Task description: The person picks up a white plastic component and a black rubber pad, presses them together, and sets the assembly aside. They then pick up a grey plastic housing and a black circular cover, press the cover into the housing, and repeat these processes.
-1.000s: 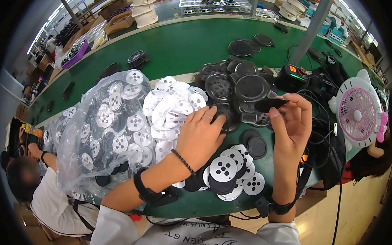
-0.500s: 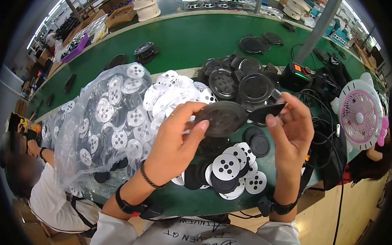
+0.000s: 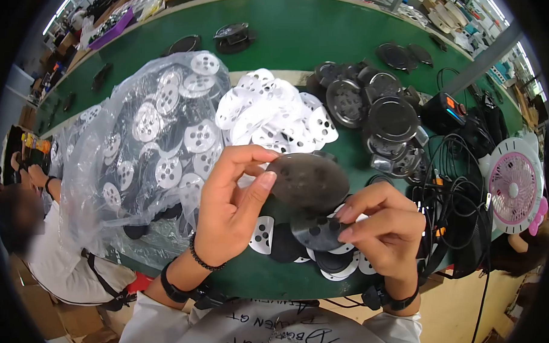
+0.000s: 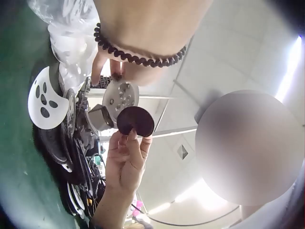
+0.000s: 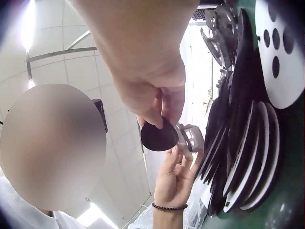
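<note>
My left hand [image 3: 221,200] holds a round dark housing [image 3: 311,181] by its left edge, thumb on the near face. In the left wrist view that housing [image 4: 121,95] shows holes and a grey boxy part on its back. My right hand [image 3: 382,228] pinches a thin black disc [image 3: 316,233] with holes between thumb and fingers. The disc is close to the housing's near edge and overlaps it in the head view. Below both hands lies a pile of black and white discs [image 3: 261,235], partly hidden by them.
A clear plastic bag [image 3: 141,152] of white discs lies left, beside a loose white heap [image 3: 278,114]. More dark housings [image 3: 390,116] are piled back right. Cables [image 3: 456,171], a small black device [image 3: 445,111] and a pink-and-white fan [image 3: 514,187] stand right. Another person [image 3: 60,257] sits left.
My left hand has lifted the housing from the dark pile and brought it in front of me. My right hand has moved down and inward with the black disc, near the housing. The head view has shifted.
</note>
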Tool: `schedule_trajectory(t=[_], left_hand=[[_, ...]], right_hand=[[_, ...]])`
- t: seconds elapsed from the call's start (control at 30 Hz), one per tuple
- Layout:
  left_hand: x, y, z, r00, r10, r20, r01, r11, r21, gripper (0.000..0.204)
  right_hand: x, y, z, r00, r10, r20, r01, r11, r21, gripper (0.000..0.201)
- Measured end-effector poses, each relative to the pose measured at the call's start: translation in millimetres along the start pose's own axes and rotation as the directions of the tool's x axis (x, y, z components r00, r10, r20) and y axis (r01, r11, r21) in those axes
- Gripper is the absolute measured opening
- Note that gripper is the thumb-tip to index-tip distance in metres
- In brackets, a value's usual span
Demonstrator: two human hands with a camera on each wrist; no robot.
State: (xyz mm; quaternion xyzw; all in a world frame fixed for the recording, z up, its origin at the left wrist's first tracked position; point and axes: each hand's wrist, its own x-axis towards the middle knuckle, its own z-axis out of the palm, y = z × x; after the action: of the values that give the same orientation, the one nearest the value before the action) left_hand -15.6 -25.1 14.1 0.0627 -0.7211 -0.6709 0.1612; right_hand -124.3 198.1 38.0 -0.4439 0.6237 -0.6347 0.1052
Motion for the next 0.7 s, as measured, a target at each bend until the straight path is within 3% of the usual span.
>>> schedule_trajectory(t=[0.07, 0.17, 0.3, 0.47, 0.6, 0.7], left_hand=[[-0.5, -4.0, 9.3, 0.994, 0.095, -0.060, -0.105, 0.975, -0.196, 0.032], [-3.3, -7.1, 2.8, 0.988, 0.152, 0.029, -0.145, 0.975, -0.171, 0.035], [-6.8, 8.6, 10.2, 0.999, 0.025, 0.022, -0.018, 0.970, -0.242, 0.039], [-7.1, 5.0, 1.9, 0.969, -0.003, 0.247, 0.084, 0.945, -0.317, 0.048], [-7.8, 11.0, 11.3, 0.941, 0.041, 0.337, 0.099, 0.917, -0.386, 0.050], [-6.2, 3.8, 7.9, 0.934, 0.082, 0.348, 0.026, 0.955, -0.296, 0.049]], right_hand=[[-0.2, 5.5, 4.4, 0.999, -0.038, 0.038, 0.035, 0.997, 0.064, 0.013], [-0.7, 9.4, 7.7, 0.998, -0.054, 0.039, 0.051, 0.997, 0.057, 0.012], [-1.4, 9.7, 8.8, 1.000, -0.021, -0.002, 0.021, 0.997, 0.070, 0.010], [-1.3, 12.3, 9.5, 0.999, -0.032, -0.036, 0.036, 0.995, 0.090, 0.010], [-1.6, 10.7, 9.6, 0.998, 0.058, -0.026, -0.057, 0.998, 0.027, 0.014], [-3.2, 15.0, 12.6, 0.992, 0.084, -0.091, -0.067, 0.983, 0.170, 0.018]])
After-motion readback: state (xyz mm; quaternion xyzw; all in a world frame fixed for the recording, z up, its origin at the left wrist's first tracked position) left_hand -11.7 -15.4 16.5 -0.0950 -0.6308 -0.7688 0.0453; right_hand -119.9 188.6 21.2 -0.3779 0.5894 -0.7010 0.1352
